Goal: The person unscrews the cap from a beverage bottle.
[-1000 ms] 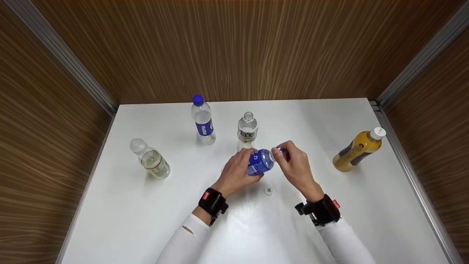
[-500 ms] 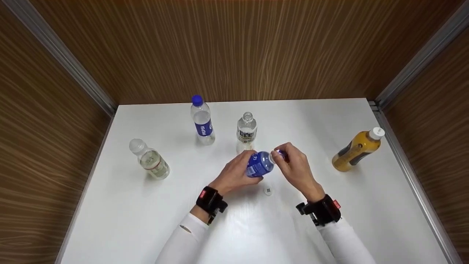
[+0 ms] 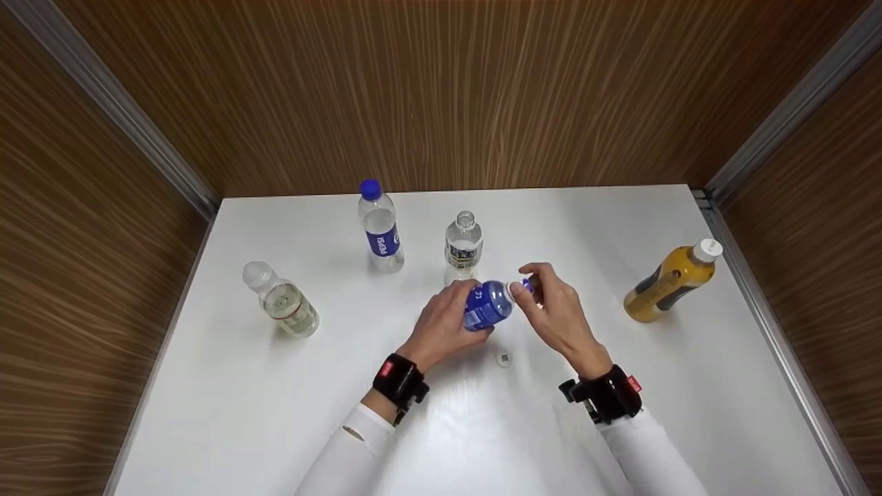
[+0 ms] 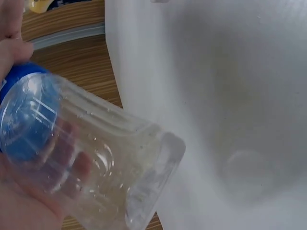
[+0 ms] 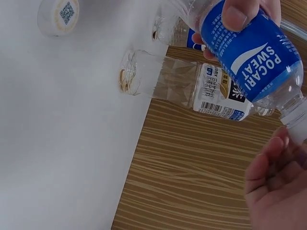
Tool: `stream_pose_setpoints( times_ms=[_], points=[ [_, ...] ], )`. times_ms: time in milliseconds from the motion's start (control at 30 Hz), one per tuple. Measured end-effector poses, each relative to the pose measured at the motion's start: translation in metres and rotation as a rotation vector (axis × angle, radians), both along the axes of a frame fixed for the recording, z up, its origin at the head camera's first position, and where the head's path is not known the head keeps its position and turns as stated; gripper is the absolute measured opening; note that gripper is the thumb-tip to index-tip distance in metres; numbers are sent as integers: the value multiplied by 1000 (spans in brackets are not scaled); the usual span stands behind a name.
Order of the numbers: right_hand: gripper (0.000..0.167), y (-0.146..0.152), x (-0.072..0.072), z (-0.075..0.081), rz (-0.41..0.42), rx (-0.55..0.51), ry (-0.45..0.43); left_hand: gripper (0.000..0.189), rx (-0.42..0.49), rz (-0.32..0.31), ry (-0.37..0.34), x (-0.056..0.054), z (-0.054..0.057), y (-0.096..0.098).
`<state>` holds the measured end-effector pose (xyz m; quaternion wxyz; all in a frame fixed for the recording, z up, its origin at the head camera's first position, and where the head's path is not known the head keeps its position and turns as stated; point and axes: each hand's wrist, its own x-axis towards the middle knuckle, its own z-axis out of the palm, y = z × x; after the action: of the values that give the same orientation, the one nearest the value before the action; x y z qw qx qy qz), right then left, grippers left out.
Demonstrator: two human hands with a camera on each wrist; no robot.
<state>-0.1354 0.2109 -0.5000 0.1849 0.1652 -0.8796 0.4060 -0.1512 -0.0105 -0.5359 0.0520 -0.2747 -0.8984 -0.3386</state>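
Note:
My left hand (image 3: 444, 320) grips a blue-labelled Pocari Sweat bottle (image 3: 488, 305) round its body, held tilted over the table with its neck to the right. In the left wrist view the clear bottom part of the bottle (image 4: 110, 153) shows droplets inside. At the neck, my right hand (image 3: 558, 313) holds the bottle cap (image 3: 527, 284) between thumb and curled fingers, the index finger lifted off it. The right wrist view shows the white side of the cap (image 5: 300, 122), with fingertips right at its edge. A loose white cap (image 3: 504, 359) with a printed code lies below the bottle.
An uncapped clear bottle (image 3: 464, 242) stands just behind the left hand. Further back left is a Pepsi bottle (image 3: 383, 234) with a blue cap. A pale-liquid bottle (image 3: 292, 308) stands left, an orange drink bottle (image 3: 665, 286) right. Wood-grain panels (image 3: 441, 96) enclose the white table (image 3: 227, 413).
The right index finger has lifted away from the bottle cap, uncovering more of it. The held bottle has shifted only slightly; the standing bottles have not moved.

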Motion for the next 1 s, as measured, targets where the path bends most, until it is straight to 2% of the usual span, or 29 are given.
stream_pose_setpoints(
  times_ms=[100,200,333,567,1000],
  points=[
    [35,-1,1,0,-88,30,-77,77,-73,63,86,1,-1,3],
    [36,-2,1,0,-149,45,-124,78,-145,101,155,0,-2,5],
    [32,-3,0,0,-169,56,-139,79,-191,114,190,0,-4,5],
    [21,-5,0,0,-85,42,-116,78,-180,99,152,0,-6,2],
    [16,2,-1,1,76,33,-65,77,-105,61,42,0,-2,-2]
  ],
)
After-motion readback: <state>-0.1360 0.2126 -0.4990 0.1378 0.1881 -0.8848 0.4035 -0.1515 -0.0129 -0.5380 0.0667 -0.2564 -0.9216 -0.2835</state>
